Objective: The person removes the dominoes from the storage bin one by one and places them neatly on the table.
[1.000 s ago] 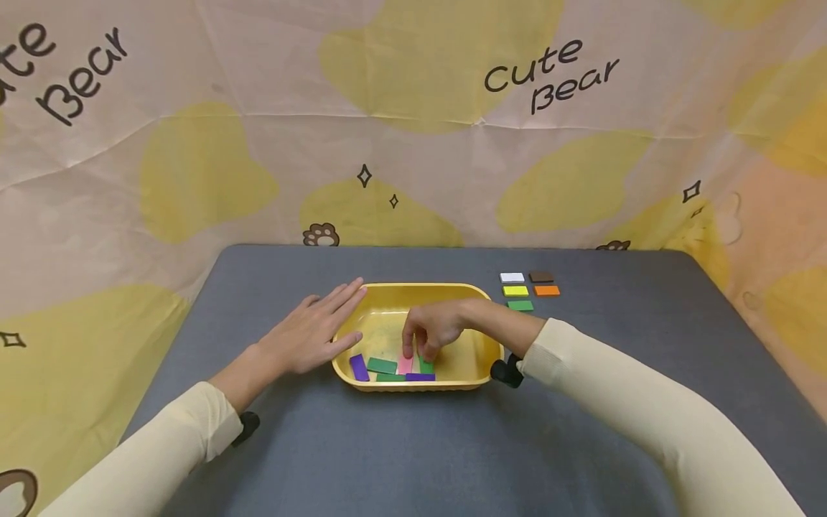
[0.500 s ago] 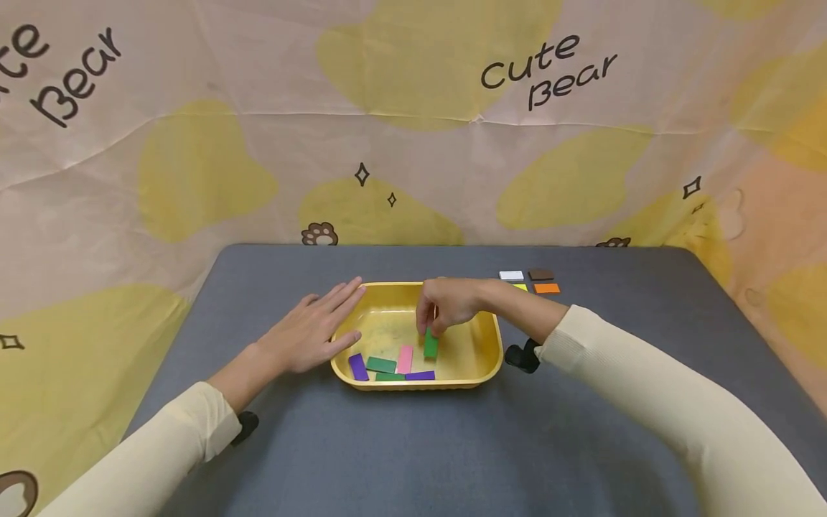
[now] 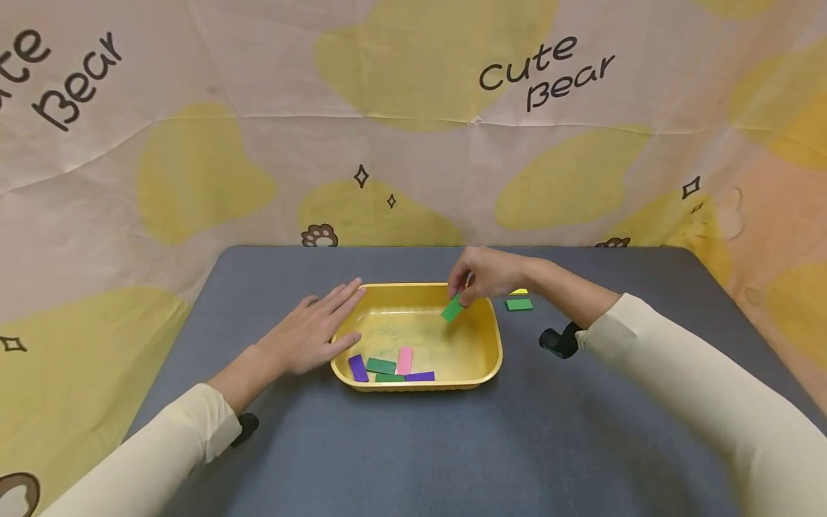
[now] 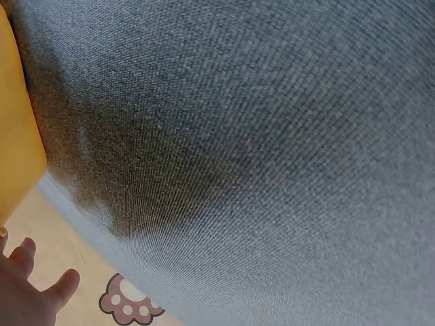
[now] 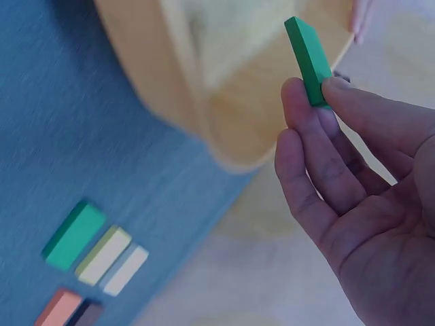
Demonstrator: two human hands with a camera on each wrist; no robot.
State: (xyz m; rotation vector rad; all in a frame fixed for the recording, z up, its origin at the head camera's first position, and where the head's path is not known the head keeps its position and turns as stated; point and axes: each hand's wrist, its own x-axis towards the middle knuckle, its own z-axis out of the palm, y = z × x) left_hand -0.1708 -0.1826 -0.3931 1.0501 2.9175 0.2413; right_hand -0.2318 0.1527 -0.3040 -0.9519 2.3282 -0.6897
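Observation:
Between the thumb and fingertips of my right hand (image 3: pixel 489 273) a bright green block (image 3: pixel 451 309) is pinched. It is tilted, over the right back part of the yellow tray (image 3: pixel 388 332). The right wrist view shows the same green block (image 5: pixel 309 61) held at one end. My left hand (image 3: pixel 315 329) rests on the tray's left rim with its fingers extended. Along the near side of the tray lie purple blocks (image 3: pixel 358 368), dark green blocks (image 3: pixel 381 365) and a pink block (image 3: pixel 405 360).
Right of the tray on the grey table (image 3: pixel 388 452) lie a green block (image 3: pixel 520 305) and a partly hidden yellow block (image 3: pixel 519 291). A white block (image 5: pixel 126 270), an orange block (image 5: pixel 60 309) and a dark block (image 5: pixel 85 312) show in the right wrist view. A patterned cloth (image 3: pixel 400 158) hangs behind.
My right hand has lifted the green block from the tray's near side and carried it back and to the right. The left hand has stayed on the rim.

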